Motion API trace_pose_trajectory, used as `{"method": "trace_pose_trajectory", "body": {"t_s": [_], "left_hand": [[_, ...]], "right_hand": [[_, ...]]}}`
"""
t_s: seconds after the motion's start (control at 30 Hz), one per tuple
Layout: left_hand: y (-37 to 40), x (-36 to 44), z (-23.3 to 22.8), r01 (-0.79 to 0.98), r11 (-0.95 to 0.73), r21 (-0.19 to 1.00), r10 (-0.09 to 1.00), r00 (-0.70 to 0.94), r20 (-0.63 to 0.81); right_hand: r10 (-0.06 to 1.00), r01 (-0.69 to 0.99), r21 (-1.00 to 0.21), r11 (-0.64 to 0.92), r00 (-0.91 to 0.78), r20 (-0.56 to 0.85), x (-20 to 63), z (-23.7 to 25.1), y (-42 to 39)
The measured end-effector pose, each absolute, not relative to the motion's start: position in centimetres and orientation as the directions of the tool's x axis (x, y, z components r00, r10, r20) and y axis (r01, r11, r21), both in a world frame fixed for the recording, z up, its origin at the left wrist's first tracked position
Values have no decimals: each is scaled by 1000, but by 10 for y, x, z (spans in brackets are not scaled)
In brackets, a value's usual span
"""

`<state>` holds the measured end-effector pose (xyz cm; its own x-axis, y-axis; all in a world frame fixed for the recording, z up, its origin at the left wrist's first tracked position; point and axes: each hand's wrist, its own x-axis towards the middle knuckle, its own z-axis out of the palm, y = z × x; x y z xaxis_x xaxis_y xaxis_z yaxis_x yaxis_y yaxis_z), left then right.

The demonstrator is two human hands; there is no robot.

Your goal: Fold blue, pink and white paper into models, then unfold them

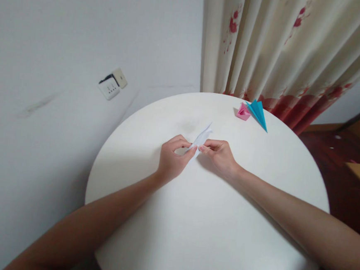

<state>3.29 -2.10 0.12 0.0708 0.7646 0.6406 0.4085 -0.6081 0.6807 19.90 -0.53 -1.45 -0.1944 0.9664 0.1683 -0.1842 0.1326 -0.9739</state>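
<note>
My left hand (172, 159) and right hand (218, 154) meet near the middle of the round white table (209, 237), each pinching the same folded white paper (202, 137). The left fingers curl round its near end, thumb and forefinger closed on it; the right fingertips (204, 148) press its edge from the 3 o'clock side. The paper's pointed tip sticks out toward 1 o'clock, past my knuckles. It is white on white, so I cannot tell whether its far part lies flat on the table or is lifted a little.

Well apart, out at 1 o'clock near the table's far rim, a pink fold (243, 111) sits touching a blue fold (258, 113), the blue one's long point aimed toward 4 o'clock. Behind them hangs a cream curtain (283, 47) with red flowers. At 10 o'clock, on the wall, is a socket (109, 88).
</note>
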Motion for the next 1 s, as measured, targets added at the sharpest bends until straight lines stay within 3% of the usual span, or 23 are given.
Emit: {"method": "trace_pose_trajectory", "body": {"t_s": [0.17,0.4,1.0], "left_hand": [[-22,33,3,386,-579,719,794,66,604],[-17,30,-2,231,-391,891,920,69,386],[-10,30,-8,63,-181,982,983,51,178]], "right_hand": [[968,-186,-969,164,-158,195,198,-16,-5],[972,-119,-974,191,-114,205,202,-12,-7],[945,141,-936,323,-98,312,207,-9,-7]]}}
